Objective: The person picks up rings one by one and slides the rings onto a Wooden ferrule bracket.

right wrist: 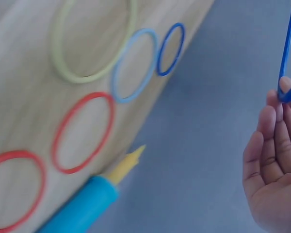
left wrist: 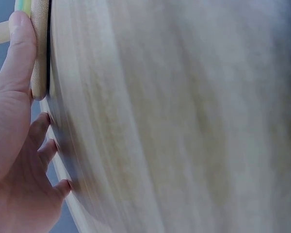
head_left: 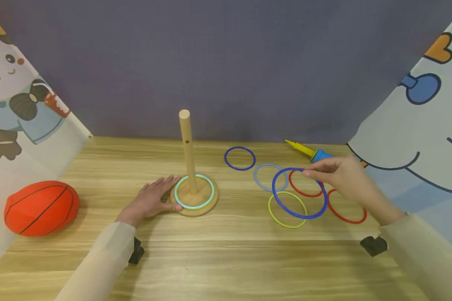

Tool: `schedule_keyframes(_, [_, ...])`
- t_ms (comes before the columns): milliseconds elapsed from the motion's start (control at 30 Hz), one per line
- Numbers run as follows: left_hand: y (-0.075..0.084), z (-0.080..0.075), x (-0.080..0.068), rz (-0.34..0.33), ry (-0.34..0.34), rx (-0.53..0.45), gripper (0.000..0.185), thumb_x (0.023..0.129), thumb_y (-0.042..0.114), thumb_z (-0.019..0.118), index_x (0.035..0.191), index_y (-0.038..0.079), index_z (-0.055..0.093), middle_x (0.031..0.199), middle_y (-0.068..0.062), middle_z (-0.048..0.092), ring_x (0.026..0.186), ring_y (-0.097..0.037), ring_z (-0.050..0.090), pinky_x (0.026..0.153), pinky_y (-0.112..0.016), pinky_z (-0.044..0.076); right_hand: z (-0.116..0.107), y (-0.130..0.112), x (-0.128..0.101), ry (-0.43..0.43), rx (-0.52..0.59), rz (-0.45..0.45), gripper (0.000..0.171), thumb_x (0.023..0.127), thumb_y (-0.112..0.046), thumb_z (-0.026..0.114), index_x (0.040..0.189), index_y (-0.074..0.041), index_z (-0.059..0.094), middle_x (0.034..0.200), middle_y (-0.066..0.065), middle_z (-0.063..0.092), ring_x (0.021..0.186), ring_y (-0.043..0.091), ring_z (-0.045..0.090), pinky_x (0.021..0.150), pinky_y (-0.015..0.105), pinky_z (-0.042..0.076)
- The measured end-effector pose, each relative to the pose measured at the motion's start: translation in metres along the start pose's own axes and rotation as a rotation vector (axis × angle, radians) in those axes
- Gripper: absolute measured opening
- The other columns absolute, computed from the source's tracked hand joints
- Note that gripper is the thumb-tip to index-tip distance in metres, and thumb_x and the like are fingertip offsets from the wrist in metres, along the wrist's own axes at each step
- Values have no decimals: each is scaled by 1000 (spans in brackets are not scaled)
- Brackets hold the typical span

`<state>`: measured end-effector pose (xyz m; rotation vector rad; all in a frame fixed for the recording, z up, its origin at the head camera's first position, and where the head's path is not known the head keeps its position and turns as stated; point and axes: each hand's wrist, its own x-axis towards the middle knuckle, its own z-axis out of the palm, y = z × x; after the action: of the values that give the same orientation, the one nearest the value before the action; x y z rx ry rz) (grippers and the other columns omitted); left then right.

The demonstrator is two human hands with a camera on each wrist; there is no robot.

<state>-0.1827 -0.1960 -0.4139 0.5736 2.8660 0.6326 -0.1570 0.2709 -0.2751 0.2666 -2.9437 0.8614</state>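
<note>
My right hand (head_left: 344, 173) pinches a dark blue ring (head_left: 305, 217) by its upper edge, raised above the other rings. In the right wrist view, thumb and fingertips meet on that ring. My left hand (head_left: 150, 200) lies at the left side of a round wooden base (head_left: 193, 213), fingers spread and thumb touching its rim. An upright wooden peg (head_left: 188, 150) rises from the base. Around its foot lies a light cyan ring (head_left: 213, 190), with a yellow-green ring partly hidden beneath it.
Right of the peg lie a dark blue ring (head_left: 240, 169), a light blue ring (head_left: 254, 177), a yellow-green ring (head_left: 286, 226) and two red rings (head_left: 348, 221). Behind them is a blue and yellow pump (head_left: 320, 156). An orange basketball-patterned ball (head_left: 41, 209) sits at left.
</note>
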Motion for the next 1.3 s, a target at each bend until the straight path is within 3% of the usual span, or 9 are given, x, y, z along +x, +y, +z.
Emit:
schedule_keyframes(133, [0, 0, -1, -1, 4, -7, 95, 70, 63, 61, 145, 19, 22, 148, -14, 19, 134, -39, 14, 104, -61, 7, -1, -25, 16, 11, 4, -29, 25, 72, -54, 67, 83, -32, 72, 80, -12, 69, 75, 10, 60, 56, 26, 43])
schedule_keyframes(300, [1, -1, -2, -5, 9, -4, 96, 70, 64, 60, 145, 18, 22, 148, -13, 20, 134, -39, 14, 104, -61, 6, -3, -55, 33, 4, 19, -75, 28, 70, -56, 68, 83, -31, 73, 81, -11, 69, 82, 6, 62, 69, 28, 46])
schedule_keyframes(633, [-1, 1, 0, -5, 12, 0, 98, 68, 67, 59, 146, 20, 22, 149, -12, 19, 134, -38, 14, 104, -61, 6, -5, -108, 64, 27, 122, -187, 30, 69, -52, 71, 82, -26, 73, 77, -6, 69, 72, 10, 62, 58, 26, 44])
schedule_keyframes(800, [-2, 2, 0, -5, 12, -5, 98, 68, 67, 59, 145, 20, 22, 149, -12, 19, 134, -37, 14, 104, -62, 5, -2, -134, 81, 48, 199, -233, 30, 69, -49, 73, 82, -23, 74, 75, -5, 69, 71, 12, 62, 59, 26, 44])
schedule_keyframes(967, [-2, 1, 0, -5, 14, -4, 97, 69, 65, 60, 145, 20, 22, 148, -13, 20, 134, -38, 15, 103, -62, 6, 5, -160, 98, 74, 328, -245, 30, 68, -45, 75, 82, -18, 74, 75, -4, 69, 75, 12, 63, 66, 26, 45])
schedule_keyframes(1133, [-2, 2, 0, -6, 12, -8, 97, 69, 65, 60, 145, 20, 22, 149, -12, 20, 134, -38, 14, 104, -61, 5, 18, -180, 112, 92, 440, -246, 29, 69, -39, 77, 82, -14, 74, 75, -2, 69, 74, 13, 64, 65, 25, 46])
schedule_keyframes(1300, [-3, 2, 0, -7, 12, -6, 97, 69, 65, 60, 146, 20, 21, 149, -11, 19, 134, -37, 14, 104, -61, 5, 36, -188, 119, 93, 431, -224, 28, 70, -40, 76, 81, -15, 74, 74, -4, 69, 74, 11, 63, 63, 25, 45])
